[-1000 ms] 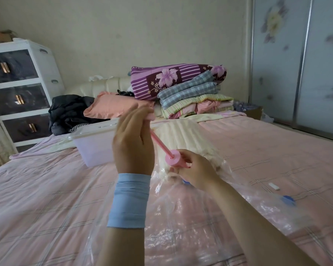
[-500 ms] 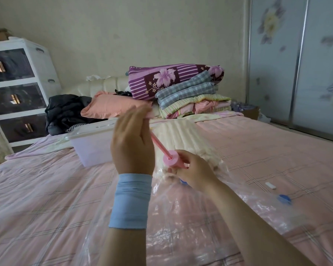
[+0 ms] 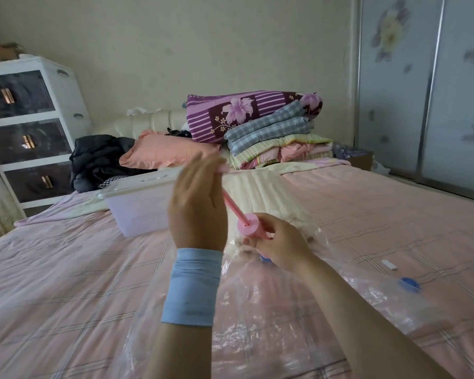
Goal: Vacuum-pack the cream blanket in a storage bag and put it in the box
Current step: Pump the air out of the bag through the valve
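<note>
Left hand [image 3: 197,212] pinches the pump rod [image 3: 231,203] top, barely moved in the last second. Right hand [image 3: 279,242] grips the pump barrel [image 3: 248,228] on the storage bag [image 3: 257,310]. Bag looks loose, so more pumping is likely needed.

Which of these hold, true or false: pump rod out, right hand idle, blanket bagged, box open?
1. The left hand holds the pink pump by its rod, which is drawn out. True.
2. The right hand lies idle on the bed. False: it grips the pump's base at the storage bag.
3. The cream blanket lies inside the clear storage bag. True.
4. The box stands open. False: its white lid is on.
</note>
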### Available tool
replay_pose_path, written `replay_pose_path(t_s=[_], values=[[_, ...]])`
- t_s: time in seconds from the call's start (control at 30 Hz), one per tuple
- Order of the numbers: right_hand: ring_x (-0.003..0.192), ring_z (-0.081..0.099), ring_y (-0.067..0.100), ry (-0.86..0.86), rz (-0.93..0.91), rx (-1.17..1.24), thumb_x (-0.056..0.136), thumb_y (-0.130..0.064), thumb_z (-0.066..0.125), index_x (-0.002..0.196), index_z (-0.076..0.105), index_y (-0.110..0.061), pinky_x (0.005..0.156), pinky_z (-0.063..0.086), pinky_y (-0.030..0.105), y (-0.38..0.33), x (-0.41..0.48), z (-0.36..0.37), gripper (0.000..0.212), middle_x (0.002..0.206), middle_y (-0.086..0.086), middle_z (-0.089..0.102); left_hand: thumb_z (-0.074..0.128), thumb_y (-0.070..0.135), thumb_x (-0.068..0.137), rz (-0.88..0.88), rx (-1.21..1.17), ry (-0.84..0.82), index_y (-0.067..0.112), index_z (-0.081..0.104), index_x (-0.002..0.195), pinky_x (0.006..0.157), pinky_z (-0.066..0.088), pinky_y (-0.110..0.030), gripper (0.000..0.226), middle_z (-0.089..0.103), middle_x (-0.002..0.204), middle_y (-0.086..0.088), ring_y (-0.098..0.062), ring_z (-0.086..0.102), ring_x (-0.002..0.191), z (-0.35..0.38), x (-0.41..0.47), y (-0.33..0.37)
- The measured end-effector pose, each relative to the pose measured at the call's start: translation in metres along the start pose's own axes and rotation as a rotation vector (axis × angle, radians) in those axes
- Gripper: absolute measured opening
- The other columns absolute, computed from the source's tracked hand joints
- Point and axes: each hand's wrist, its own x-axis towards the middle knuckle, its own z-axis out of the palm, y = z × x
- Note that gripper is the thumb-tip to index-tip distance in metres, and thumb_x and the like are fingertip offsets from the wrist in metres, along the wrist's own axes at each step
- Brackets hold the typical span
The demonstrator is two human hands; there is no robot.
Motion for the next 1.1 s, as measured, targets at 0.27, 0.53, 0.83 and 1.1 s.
replay_pose_path(t_s=[0.27, 0.53, 0.83, 1.1], values=[[0.085, 0.067, 0.002, -0.012, -0.017, 0.014, 0.068, -0.060, 0.071, 0.115, 0.063, -0.045, 0.084, 0.056, 0.034, -0.002, -0.001, 0.007, 0.050, 0.098, -0.024, 0.071, 0.052, 0.014, 0.094, -0.124, 0.008, -0.417, 0.018, 0.071, 0.097, 0.084, 0.054, -0.033, 0.020, 0.072, 0.112, 0.000, -0.025, 0.062, 0.118, 0.026, -0.064, -0.017], [0.095, 0.063, -0.010, -0.021, 0.009, 0.043, 0.078, -0.049, 0.083, 0.117, 0.064, -0.047, 0.083, 0.048, 0.018, 0.001, -0.002, -0.004, 0.044, 0.104, -0.027, 0.070, 0.055, 0.004, 0.097, -0.005, 0.021, 0.009, 0.007, 0.073, 0.100, 0.102, 0.047, -0.028, 0.018, 0.070, 0.115, -0.002, -0.021, 0.060, 0.120, 0.006, -0.002, 0.006], [0.085, 0.066, 0.001, -0.051, -0.005, 0.023, 0.068, -0.057, 0.070, 0.110, 0.064, -0.044, 0.083, 0.054, 0.035, -0.004, -0.003, 0.004, 0.044, 0.096, -0.023, 0.072, 0.058, 0.011, 0.093, -0.130, -0.029, -0.511, 0.018, 0.073, 0.098, 0.080, 0.055, -0.030, 0.018, 0.073, 0.106, 0.001, -0.024, 0.068, 0.104, 0.023, -0.064, -0.019], [0.090, 0.063, -0.012, -0.026, 0.002, 0.040, 0.078, -0.047, 0.083, 0.117, 0.065, -0.045, 0.076, 0.046, 0.013, 0.001, -0.003, -0.003, 0.043, 0.102, -0.025, 0.071, 0.058, 0.006, 0.097, -0.057, 0.004, 0.001, 0.006, 0.073, 0.104, 0.102, 0.047, -0.028, 0.017, 0.070, 0.115, -0.002, -0.018, 0.061, 0.119, 0.008, -0.006, 0.002]])
